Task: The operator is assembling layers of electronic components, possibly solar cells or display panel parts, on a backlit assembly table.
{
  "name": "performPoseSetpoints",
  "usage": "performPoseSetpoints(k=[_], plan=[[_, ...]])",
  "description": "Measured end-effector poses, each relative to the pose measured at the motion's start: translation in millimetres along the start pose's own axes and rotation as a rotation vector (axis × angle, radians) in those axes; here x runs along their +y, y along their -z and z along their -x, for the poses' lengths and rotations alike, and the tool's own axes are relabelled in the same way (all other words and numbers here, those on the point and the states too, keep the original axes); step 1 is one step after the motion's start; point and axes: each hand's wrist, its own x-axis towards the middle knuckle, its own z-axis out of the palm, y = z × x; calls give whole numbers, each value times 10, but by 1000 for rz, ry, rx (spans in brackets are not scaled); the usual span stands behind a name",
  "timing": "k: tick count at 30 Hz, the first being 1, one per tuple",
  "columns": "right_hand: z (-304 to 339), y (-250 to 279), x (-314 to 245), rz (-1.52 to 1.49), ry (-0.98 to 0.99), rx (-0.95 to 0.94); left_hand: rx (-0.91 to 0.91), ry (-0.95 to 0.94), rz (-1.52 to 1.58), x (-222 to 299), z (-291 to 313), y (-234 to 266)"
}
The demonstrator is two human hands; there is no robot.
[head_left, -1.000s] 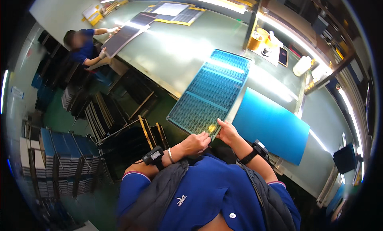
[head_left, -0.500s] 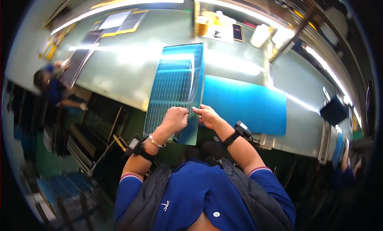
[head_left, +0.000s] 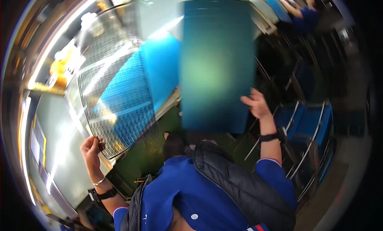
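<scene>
My left hand (head_left: 91, 146) pinches the lower corner of a see-through sheet (head_left: 119, 79) with a dark mesh-like pattern, raised on the left. Through it shows a bright blue sheet (head_left: 163, 67) on the worktable. My right hand (head_left: 258, 104) grips the right edge of a smooth blue-green rectangular panel (head_left: 217, 67), upright in front of me. Its thumb lies on the near face; the other fingers are partly hidden at the edge. The sheet and the panel are apart, and both are slightly blurred.
The pale worktable (head_left: 54, 123) runs along the left. A blue-topped rack with metal bars (head_left: 307, 123) stands at the right. Yellow and white items (head_left: 64, 65) sit at the table's back. Another person (head_left: 309, 13) is at the far upper right.
The patterned sheet and blue panel, earlier together between both hands, are now separated: sheet to the left, panel to the right. My view has turned right, away from the table.
</scene>
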Motion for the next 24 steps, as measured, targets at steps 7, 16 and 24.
performPoseSetpoints(k=[7, 16, 24], plan=[[995, 1203, 896, 88, 275, 960, 90, 126, 75, -1006, -512, -411], [-264, 1000, 3295, 479, 105, 1293, 70, 105, -49, -1081, -591, -183], [-575, 983, 3747, 391, -15, 1356, 73, 157, -144, -1057, -659, 35]])
